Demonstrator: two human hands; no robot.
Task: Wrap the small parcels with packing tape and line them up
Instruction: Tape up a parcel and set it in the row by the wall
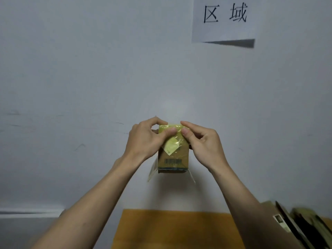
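A small yellow-brown parcel [175, 157] with a barcode on its near face is held up in the air in front of a pale wall. My left hand [145, 139] grips its upper left side, thumb pressed on the top front. My right hand [203, 142] grips the upper right side, thumb beside the left thumb. Clear packing tape [191, 177] covers the upper part of the parcel, and loose transparent ends hang off its lower corners. A small yellowish label sits crooked under the tape on the front.
An orange-brown table top [172, 229] lies below the hands. At the lower right edge stand several upright parcels or boxes [296, 225], blurred. A white paper sign [224, 18] with two black characters hangs on the wall at the upper right.
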